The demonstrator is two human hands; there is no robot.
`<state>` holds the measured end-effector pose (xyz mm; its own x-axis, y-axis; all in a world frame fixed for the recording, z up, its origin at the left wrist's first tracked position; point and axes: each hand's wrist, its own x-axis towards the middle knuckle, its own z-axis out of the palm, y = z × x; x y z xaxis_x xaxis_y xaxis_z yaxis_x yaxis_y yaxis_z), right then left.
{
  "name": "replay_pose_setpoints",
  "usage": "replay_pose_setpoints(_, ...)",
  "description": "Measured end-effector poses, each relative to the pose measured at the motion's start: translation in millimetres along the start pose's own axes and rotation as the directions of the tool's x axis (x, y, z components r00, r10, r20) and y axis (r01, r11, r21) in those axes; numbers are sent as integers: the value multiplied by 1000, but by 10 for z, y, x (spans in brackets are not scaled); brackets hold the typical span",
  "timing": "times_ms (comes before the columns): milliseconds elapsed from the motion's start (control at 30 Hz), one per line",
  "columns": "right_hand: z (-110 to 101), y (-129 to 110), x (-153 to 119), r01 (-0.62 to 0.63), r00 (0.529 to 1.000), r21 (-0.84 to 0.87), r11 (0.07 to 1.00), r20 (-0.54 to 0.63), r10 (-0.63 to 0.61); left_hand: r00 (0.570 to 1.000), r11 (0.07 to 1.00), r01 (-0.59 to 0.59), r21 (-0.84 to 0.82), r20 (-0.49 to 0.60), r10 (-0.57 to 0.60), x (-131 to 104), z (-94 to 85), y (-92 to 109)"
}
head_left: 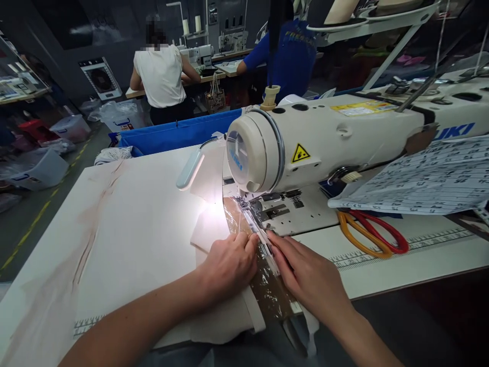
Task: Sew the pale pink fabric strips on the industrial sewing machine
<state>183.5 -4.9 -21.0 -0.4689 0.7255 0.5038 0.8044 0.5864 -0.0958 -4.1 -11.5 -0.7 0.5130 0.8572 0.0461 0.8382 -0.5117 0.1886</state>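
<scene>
Strip (272,262), lengthwise from sewing machine (305,142) down rightward, 2 hands (231,262) pinched closed on it.

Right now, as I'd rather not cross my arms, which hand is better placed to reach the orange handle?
Likely the right hand: it is nearer the orange handle, while the left hand, by the pale fabric, would have to reach past the right.

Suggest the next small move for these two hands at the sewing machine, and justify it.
Probably ease the narrow pale strip slightly forward, keeping it straight: the left hand and right hand have fingertips close beside it, and it points toward the lit stitching area under the sewing machine's head.
</scene>
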Motion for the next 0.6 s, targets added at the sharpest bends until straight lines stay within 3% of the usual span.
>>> replay_pose_setpoints(367, -40, -18, 26, 27, 1000, -20, 999, -12, -27, 999, 1000, -9, 8, -37, 9, -7, 48, -6)
replay_pose_setpoints(500, -219, 163, -144, 13, 1000, 106, 994, -23, -10, 999, 1000, -11, 20, -43, 12, -15, 64, -16)
replay_pose_setpoints(600, -259, 396, -167, -107, 991, 27, 994, -74, 109, 999, 1000, -12, -15, -38, 12, -15, 51, -28)
